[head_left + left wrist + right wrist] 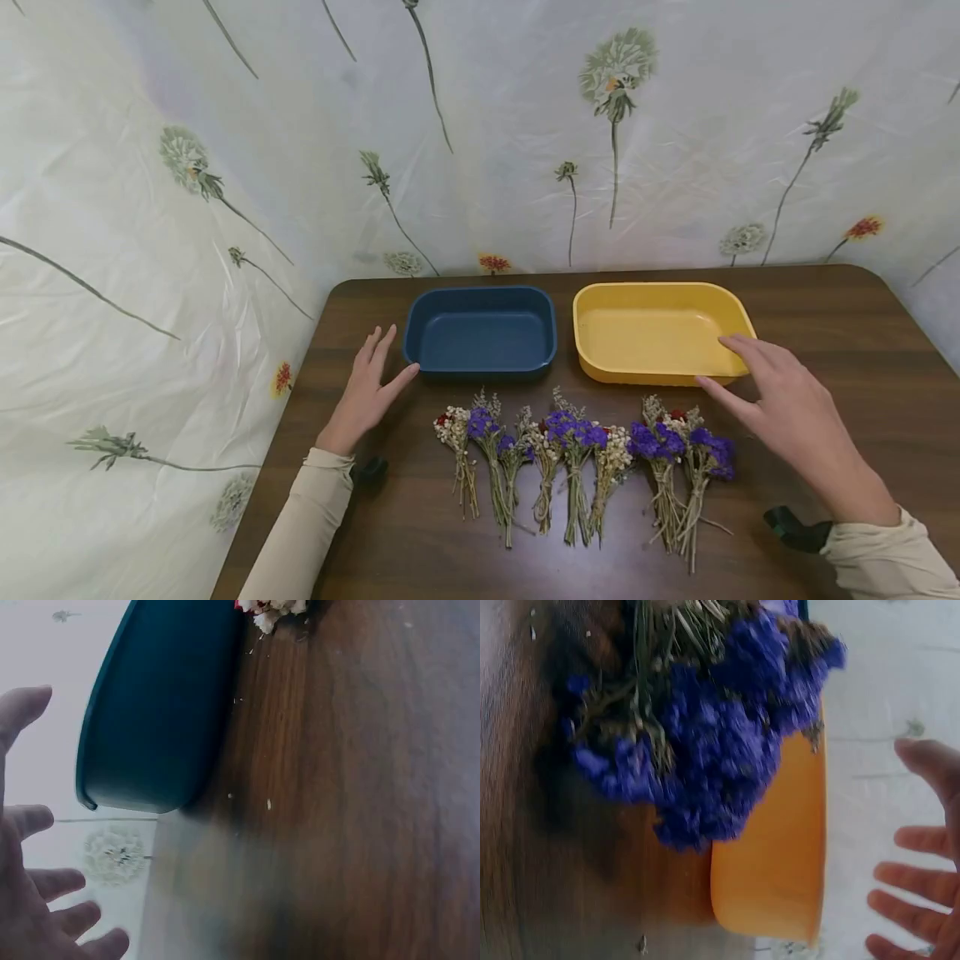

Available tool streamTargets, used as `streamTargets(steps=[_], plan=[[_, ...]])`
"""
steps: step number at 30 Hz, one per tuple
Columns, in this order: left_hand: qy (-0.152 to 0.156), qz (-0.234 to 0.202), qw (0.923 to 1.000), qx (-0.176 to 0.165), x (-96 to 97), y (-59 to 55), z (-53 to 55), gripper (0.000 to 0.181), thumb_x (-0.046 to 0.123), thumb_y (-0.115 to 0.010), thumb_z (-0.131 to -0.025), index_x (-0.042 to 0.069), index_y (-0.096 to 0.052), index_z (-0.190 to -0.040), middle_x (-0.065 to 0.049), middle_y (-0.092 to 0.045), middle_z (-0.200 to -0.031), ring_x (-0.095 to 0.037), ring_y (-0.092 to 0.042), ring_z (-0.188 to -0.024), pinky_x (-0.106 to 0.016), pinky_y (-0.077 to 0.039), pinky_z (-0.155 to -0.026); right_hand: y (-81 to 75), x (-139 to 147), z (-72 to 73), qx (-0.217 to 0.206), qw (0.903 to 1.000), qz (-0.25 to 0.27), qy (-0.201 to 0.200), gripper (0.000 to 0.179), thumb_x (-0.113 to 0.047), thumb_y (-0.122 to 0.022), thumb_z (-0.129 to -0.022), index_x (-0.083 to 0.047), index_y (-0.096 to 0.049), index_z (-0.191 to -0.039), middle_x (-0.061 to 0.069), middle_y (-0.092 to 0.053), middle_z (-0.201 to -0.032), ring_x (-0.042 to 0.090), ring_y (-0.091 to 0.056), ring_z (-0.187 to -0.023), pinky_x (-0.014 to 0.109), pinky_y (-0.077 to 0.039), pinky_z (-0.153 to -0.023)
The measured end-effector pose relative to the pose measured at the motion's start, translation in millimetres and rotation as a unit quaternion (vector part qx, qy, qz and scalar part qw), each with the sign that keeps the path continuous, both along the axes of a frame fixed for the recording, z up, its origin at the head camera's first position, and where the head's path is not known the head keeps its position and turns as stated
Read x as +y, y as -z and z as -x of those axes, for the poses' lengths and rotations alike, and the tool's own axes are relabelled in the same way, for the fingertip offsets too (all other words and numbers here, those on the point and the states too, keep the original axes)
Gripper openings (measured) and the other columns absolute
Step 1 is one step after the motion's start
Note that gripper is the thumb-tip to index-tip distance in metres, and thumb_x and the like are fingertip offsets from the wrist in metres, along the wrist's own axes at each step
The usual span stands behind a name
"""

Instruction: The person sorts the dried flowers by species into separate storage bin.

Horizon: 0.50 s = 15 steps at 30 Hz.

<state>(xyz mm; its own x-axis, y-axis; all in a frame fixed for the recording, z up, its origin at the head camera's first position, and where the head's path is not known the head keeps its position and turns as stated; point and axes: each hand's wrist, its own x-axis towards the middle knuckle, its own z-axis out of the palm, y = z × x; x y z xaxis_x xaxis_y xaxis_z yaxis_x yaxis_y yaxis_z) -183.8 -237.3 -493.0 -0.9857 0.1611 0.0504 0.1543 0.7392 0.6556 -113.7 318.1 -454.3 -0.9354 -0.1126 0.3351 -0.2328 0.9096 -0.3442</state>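
Note:
My left hand hovers beside the near left corner of a dark blue tray, its fingers spread and holding nothing. In the left wrist view the fingers stand apart from the tray wall. My right hand is over the near right corner of a yellow tray, fingers extended with nothing held; whether it touches the rim I cannot tell. Several small dried flower bunches lie in a row before the trays, among them a white one and purple ones. Purple blooms fill the right wrist view.
A dark brown wooden table carries everything. Behind it and to the left hangs a pale curtain printed with dandelions. Tiny flower crumbs lie on the wood near the blue tray. Dark straps sit at both wrists.

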Motion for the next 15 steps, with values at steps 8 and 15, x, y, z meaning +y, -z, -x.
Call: streamTargets(steps=[8, 15], plan=[[-0.012, -0.148, 0.9883, -0.034, 5.9, 11.6, 20.7, 0.083, 0.054, -0.064, -0.099, 0.024, -0.025, -0.166, -0.004, -0.026, -0.171, -0.03, -0.026, -0.158, -0.058, -0.03, -0.125, -0.3, -23, -6.2, 0.059, 0.9979, 0.001, -0.026, 0.054, -0.022, -0.085, -0.084, -0.004, -0.065, -0.131, 0.023, -0.07, -0.121, 0.044, -0.065, -0.107, 0.065, -0.052, -0.078], [0.017, -0.257, 0.9654, -0.044, 7.1, 19.3, 34.9, 0.08, 0.028, -0.071, -0.099, 0.019, -0.027, -0.165, -0.009, -0.033, -0.167, -0.031, -0.031, -0.156, -0.057, -0.033, -0.124, 2.6, -45, -10.5, 0.074, 0.995, 0.008, -0.067, 0.048, -0.016, -0.09, -0.078, -0.007, -0.071, -0.12, 0.012, -0.075, -0.106, 0.029, -0.071, -0.089, 0.054, -0.057, -0.072]])
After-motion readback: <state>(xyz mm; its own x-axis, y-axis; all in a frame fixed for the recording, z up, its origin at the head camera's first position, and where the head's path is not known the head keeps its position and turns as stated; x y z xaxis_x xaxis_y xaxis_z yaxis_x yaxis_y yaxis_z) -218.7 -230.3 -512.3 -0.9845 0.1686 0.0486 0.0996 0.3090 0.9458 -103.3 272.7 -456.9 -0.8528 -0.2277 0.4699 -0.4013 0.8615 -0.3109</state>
